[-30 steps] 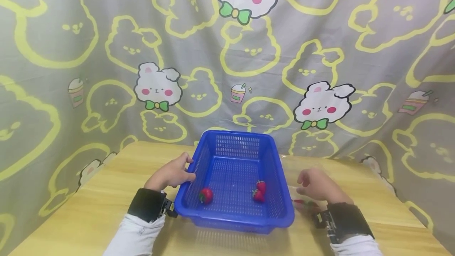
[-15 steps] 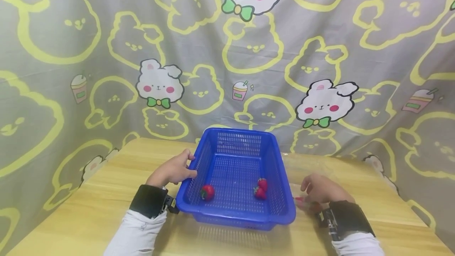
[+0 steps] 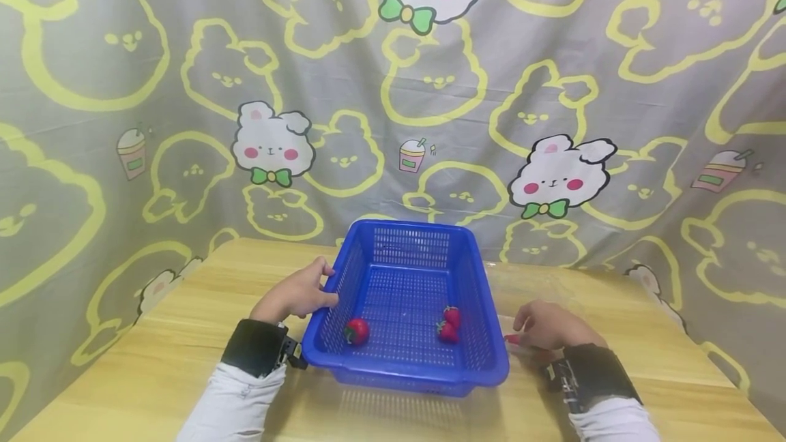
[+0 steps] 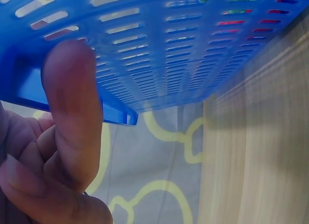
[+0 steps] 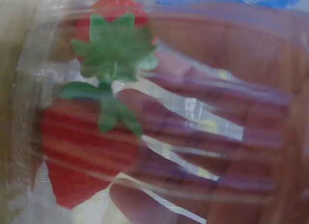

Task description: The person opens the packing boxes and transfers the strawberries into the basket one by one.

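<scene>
My left hand [image 3: 301, 292] grips the left rim of a blue plastic basket [image 3: 408, 377], thumb over the rim and fingers against the outside. Inside the basket two strawberries [image 3: 448, 333] lie together at the right, and a rounder red fruit [image 3: 357, 331] with a green top lies at the near left. Right of the basket, my right hand [image 3: 546, 326] reaches down with bent fingers at a clear plastic container [image 3: 534, 282]. Through its wall, the right wrist view shows two strawberries [image 5: 89, 151] with green leaves by my fingertips; whether the fingers pinch one is unclear.
A light wooden table [image 3: 184, 333] carries the basket and the clear container. Behind it hangs a grey curtain [image 3: 344, 87] printed with yellow outlines and white bunnies. Black wrist straps [image 3: 254, 346] hold a camera on each arm.
My right hand has lowered and shifted slightly, down toward the strawberries beside the basket. The left hand keeps its grip on the rim, and the fruit in the basket stays put.
</scene>
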A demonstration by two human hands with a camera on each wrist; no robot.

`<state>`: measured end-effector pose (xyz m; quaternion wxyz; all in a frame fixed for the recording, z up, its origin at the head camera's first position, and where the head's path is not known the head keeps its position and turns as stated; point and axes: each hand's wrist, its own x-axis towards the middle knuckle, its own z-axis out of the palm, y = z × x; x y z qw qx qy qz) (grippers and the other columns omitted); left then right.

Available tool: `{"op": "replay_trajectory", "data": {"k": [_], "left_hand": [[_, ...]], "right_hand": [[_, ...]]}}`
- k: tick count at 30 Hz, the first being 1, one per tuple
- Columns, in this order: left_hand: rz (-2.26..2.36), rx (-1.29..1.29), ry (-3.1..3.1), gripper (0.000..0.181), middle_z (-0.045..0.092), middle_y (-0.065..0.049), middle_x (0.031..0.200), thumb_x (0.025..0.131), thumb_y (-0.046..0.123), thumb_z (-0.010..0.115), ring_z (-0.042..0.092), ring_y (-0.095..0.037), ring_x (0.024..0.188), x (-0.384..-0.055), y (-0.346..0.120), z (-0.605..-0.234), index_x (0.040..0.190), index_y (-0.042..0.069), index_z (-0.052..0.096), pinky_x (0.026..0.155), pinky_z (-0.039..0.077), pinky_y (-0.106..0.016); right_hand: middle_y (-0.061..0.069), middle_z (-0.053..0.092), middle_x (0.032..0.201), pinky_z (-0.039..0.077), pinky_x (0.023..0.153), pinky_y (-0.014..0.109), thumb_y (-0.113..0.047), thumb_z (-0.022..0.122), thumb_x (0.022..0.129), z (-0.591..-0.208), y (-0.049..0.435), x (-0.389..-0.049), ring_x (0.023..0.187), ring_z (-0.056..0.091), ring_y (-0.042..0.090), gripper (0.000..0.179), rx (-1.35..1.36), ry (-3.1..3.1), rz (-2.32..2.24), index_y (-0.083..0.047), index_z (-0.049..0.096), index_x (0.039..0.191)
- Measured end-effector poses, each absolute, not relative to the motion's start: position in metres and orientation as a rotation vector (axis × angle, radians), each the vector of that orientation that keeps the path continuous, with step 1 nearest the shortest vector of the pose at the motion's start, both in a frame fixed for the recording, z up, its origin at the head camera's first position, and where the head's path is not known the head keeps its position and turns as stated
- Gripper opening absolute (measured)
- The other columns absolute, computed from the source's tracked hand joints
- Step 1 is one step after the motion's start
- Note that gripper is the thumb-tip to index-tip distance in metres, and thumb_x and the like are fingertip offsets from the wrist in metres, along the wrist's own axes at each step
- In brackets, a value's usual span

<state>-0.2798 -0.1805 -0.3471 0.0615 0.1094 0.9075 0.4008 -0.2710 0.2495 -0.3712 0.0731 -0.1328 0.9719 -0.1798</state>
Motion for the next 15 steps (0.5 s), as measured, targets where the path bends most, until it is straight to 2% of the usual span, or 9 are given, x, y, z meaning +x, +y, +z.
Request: {"op": "replay_trajectory", "data": {"k": [3, 9, 15], "left_hand": [[1.21, 0.334, 2.746, 0.04, 0.061, -0.01, 0.083, 0.086, 0.006, 0.064, 0.051, -0.02, 0.059, -0.2799, -0.1807, -0.3476, 0.119, 0.001, 0.042, 0.047, 0.037, -0.027], [1.214, 0.348, 2.745, 0.04, 0.061, -0.011, 0.082, 0.086, 0.005, 0.064, 0.052, -0.02, 0.059, -0.2806, -0.1808, -0.3475, 0.119, 0.001, 0.042, 0.047, 0.037, -0.027], [1.21, 0.34, 2.747, 0.039, 0.062, -0.011, 0.084, 0.086, 0.005, 0.064, 0.056, -0.02, 0.062, -0.2812, -0.1807, -0.348, 0.118, 0.001, 0.042, 0.047, 0.038, -0.027]], "right_hand": [[0.002, 0.065, 0.083, 0.049, 0.071, 0.042, -0.018, 0.078, 0.074, -0.3735, 0.2487, -0.2709, 0.079, 0.06, 0.019, 0.018, -0.393, 2.912, -0.552, -0.011, 0.067, 0.087], [0.003, 0.065, 0.081, 0.049, 0.066, 0.038, -0.004, 0.074, 0.07, -0.3781, 0.2468, -0.2709, 0.077, 0.06, 0.021, 0.016, -0.399, 2.874, -0.657, -0.011, 0.068, 0.083], [0.003, 0.064, 0.078, 0.049, 0.065, 0.037, -0.001, 0.073, 0.07, -0.3809, 0.2449, -0.2711, 0.075, 0.06, 0.021, 0.016, -0.394, 2.876, -0.662, -0.01, 0.066, 0.081]]}}
